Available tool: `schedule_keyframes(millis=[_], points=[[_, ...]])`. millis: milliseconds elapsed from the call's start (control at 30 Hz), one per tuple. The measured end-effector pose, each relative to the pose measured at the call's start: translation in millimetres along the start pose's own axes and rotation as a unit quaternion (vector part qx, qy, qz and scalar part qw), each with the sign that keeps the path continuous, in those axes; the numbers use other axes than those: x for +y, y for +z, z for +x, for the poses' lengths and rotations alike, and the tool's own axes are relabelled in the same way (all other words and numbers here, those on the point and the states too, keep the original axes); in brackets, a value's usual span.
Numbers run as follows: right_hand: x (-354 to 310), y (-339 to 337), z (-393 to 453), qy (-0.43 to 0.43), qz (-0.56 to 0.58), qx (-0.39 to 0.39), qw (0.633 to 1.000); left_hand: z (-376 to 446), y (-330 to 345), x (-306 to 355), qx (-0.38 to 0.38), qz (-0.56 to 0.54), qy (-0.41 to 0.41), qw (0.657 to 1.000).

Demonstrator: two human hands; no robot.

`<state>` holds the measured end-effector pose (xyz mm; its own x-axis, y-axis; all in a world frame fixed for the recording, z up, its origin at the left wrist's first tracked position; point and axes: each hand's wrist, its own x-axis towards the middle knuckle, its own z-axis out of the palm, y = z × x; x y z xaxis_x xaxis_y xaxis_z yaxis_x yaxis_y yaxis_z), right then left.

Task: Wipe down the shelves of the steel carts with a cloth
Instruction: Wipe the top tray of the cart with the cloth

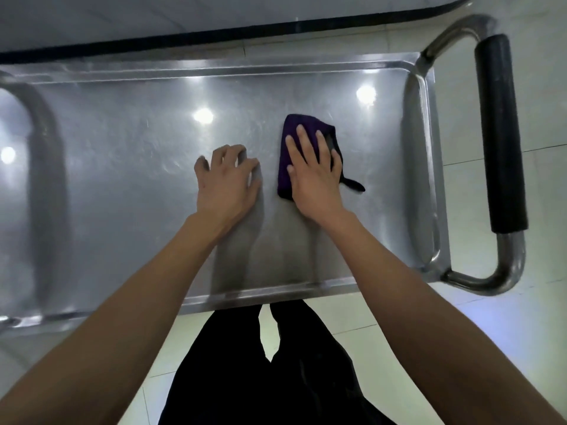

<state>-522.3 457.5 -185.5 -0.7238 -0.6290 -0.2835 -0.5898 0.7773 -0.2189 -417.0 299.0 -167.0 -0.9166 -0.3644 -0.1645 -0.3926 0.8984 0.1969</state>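
Pale floor tiles (506,348) spread below me, and the steel cart's top shelf (122,179) fills most of what I see, its raised rim running along the near edge just above my dark trousers (276,378). Ceiling lights show as bright spots in the metal beyond my fingers and off to the left of my left hand.

My right hand (313,173) lies flat on the cloth (302,124), fingers straight and spread, pressing it onto the shelf. The cloth is dark purple and folded; most of it sits under my palm and fingers, with its far edge showing past my fingertips and a dark tail sticking out on the side away from my left hand.

My left hand (227,182) is just beside the right, not touching it or the cloth. Its fingers are bent and splayed, the tips on the bare steel, and it holds nothing. The two hands sit side by side near the middle of the shelf, with a narrow strip of metal between them.

Well to the right of my right hand, past the shelf's end rim, the cart's tubular handle (460,35) curves out, wrapped in a black grip (500,133). Beyond my fingertips, past the far rim, a white surface with a dark edge (214,35) runs across.
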Motion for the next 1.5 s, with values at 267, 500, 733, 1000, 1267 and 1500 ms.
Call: schedule_keyframes(millis=[267, 500, 733, 1000, 1267, 1500], points=[[-24.4, -31.9, 124.4, 0.017, -0.004, 0.009, 1.0, -4.1, 6.2, -16.6, -0.004, 0.012, 0.053, 0.999], [-36.3, -36.8, 142.6, 0.03, -0.003, 0.022, 0.999, -8.7, 9.7, -23.2, -0.026, 0.018, 0.072, 0.997], [-29.9, -16.5, 80.1, -0.016, -0.013, 0.009, 1.0, -9.5, 6.9, -22.1, -0.06, 0.013, 0.059, 0.996], [-12.5, 18.0, -42.1, -0.048, -0.007, 0.008, 0.999, -27.7, 2.8, -4.3, -0.007, 0.0, 0.003, 1.0], [-11.1, 52.8, -173.6, -0.088, -0.035, -0.005, 0.996, -63.1, 8.6, 16.1, -0.063, 0.059, -0.008, 0.996], [-18.9, 62.1, -216.2, -0.085, -0.026, -0.036, 0.995, -65.8, 9.7, 15.7, -0.079, 0.05, -0.019, 0.995]])
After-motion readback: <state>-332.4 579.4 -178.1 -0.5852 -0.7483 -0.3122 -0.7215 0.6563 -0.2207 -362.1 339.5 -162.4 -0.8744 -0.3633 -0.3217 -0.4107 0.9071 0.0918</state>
